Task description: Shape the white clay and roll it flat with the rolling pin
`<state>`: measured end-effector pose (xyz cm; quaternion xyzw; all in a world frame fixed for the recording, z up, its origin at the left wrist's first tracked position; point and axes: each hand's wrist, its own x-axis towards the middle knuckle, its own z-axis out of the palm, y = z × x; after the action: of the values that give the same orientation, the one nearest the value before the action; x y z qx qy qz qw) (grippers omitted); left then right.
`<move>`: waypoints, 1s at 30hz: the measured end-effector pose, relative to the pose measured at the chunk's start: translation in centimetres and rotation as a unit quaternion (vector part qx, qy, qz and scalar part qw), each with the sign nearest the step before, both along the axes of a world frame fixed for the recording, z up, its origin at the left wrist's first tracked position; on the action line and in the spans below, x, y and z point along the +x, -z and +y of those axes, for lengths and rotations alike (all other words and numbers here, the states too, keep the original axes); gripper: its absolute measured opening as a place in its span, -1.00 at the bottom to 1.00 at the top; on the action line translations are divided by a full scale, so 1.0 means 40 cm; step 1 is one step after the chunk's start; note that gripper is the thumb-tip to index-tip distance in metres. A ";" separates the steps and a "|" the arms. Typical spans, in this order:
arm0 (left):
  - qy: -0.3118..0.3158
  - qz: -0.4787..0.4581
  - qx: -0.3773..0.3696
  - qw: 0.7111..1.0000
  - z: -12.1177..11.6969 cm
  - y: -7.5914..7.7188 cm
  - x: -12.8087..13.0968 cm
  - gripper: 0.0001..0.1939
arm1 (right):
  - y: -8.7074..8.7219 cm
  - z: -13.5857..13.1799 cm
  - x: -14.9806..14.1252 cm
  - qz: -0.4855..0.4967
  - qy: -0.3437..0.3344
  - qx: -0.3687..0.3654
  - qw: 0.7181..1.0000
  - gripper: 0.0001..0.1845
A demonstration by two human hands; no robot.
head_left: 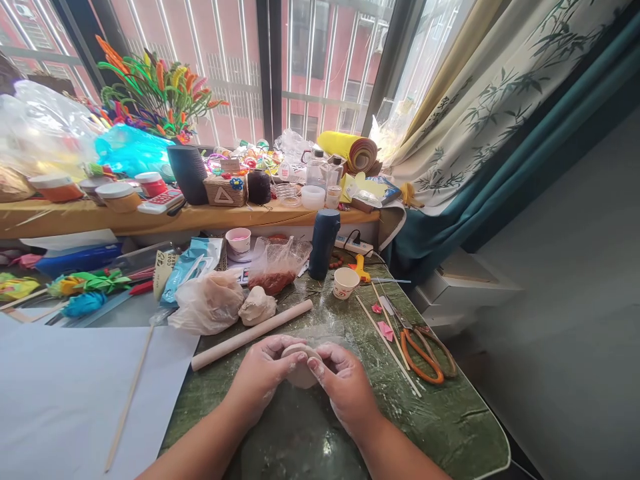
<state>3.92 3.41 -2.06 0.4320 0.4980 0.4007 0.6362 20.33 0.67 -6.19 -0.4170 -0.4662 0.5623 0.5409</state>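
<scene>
"Where is the pale disc [301, 377]?"

"Between the two hands, just above the counter [450, 427], on the near side of the rolling pin [253, 335]. It looks soft, like clay or dough."

"And how are the hands set?"

"Both are mostly closed. The left hand [257, 377] pinches one side of the disc between thumb and curled fingers; the right hand [347, 387] grips the other side the same way, the thumbs near each other on top."

"What could spoil it?"

"Uneven pressure, most likely. If one thumb digs in harder, the rim may thin, dent or crack there. If the hands pull apart, the piece could stretch out of round or tear."

"Could it slip?"

"It might. The fingers carry a whitish dust or residue, so a loosened pinch could let it drop and flatten an edge. If they are damp instead, it could stick and pull out of shape."

"Anything around them?"

"The rolling pin lies close beyond the left hand, so a knuckle could set it rolling towards the pale lump [257, 307]. A wide swing of the right forearm might catch the thin sticks [390, 347] or the scissors [423, 357]. The paper cup [345, 283] is farther off; a long reach could tip it."
</scene>
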 end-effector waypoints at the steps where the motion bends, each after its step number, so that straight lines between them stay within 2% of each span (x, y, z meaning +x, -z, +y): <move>1: -0.005 0.005 0.002 1.000 0.001 0.001 -0.001 -0.65 | 0.001 -0.001 -0.001 -0.008 0.001 0.004 1.000 -0.67; 5: -0.026 -0.037 -0.001 0.999 -0.003 0.009 0.000 -0.63 | -0.003 -0.005 -0.009 0.000 -0.004 -0.005 1.000 -0.65; 9: -0.010 -0.068 -0.002 0.998 -0.008 0.018 0.000 -0.58 | -0.008 -0.006 -0.014 0.032 0.018 -0.018 0.999 -0.63; 14: -0.004 -0.045 0.019 0.999 -0.005 0.021 -0.001 -0.61 | -0.009 -0.003 -0.009 0.027 0.076 -0.022 0.996 -0.67; 21: -0.003 0.006 0.045 0.999 0.001 0.022 -0.003 -0.66 | -0.016 0.001 0.004 -0.017 0.049 0.036 0.998 -0.75; 25: 0.029 0.042 0.063 0.997 0.001 0.019 -0.008 -0.69 | -0.011 -0.001 0.012 -0.025 0.039 0.048 0.998 -0.79; 30: 0.026 0.045 0.072 0.996 -0.004 0.012 -0.006 -0.69 | -0.005 -0.001 0.011 -0.042 0.042 0.054 0.997 -0.80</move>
<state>3.68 3.26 -2.53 0.5067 0.4848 0.3993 0.5905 20.79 0.62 -6.00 -0.4293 -0.5002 0.4949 0.5662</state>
